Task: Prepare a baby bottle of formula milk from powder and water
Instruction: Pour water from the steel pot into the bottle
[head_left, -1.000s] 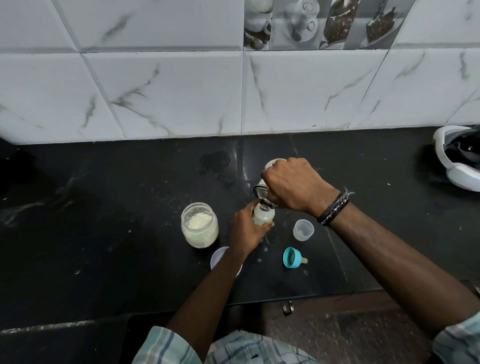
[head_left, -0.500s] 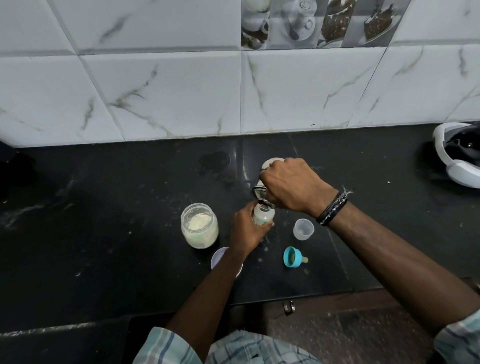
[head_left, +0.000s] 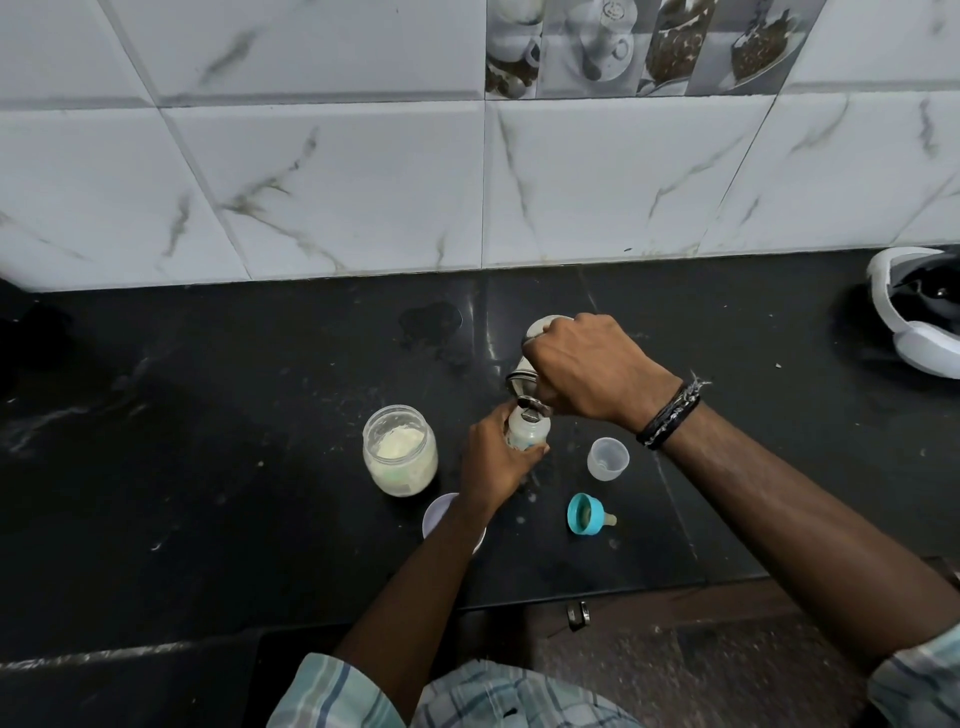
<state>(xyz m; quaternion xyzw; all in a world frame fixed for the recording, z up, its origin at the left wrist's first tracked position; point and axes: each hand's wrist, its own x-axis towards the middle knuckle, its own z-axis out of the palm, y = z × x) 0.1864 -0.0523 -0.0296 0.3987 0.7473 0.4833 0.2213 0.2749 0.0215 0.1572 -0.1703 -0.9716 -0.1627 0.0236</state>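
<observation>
We look down on a black stone counter (head_left: 208, 467) backed by white marbled wall tiles (head_left: 311, 182). The left hand (head_left: 493, 457) wraps its fingers and thumb round a small baby bottle (head_left: 527, 430), which stands upright near the middle of the counter with its open mouth up. The right hand (head_left: 587, 369) is closed round a steel flask (head_left: 522, 382), tipped down so its mouth sits right over the bottle's mouth; a pale rounded end of the flask shows behind the knuckles. We cannot tell whether the two rims touch, and no stream is clear enough to note. Dark bands (head_left: 667, 418) circle the right wrist. Left of the bottle, close by but apart from it, stands an open jar of pale powder (head_left: 399, 451), upright, lid off. A white round lid (head_left: 441, 514) lies flat just in front of the jar, partly hidden under the left forearm. To the right of the bottle sits a small clear cap (head_left: 608, 458), open side up. In front of that cap lies the teal collar with its teat (head_left: 587, 513), on its side, teat pointing right. White specks dot the counter around the bottle. At the far right edge rests a white and black headset (head_left: 914, 317). Checked sleeves (head_left: 337, 696) show at the bottom of the view.
</observation>
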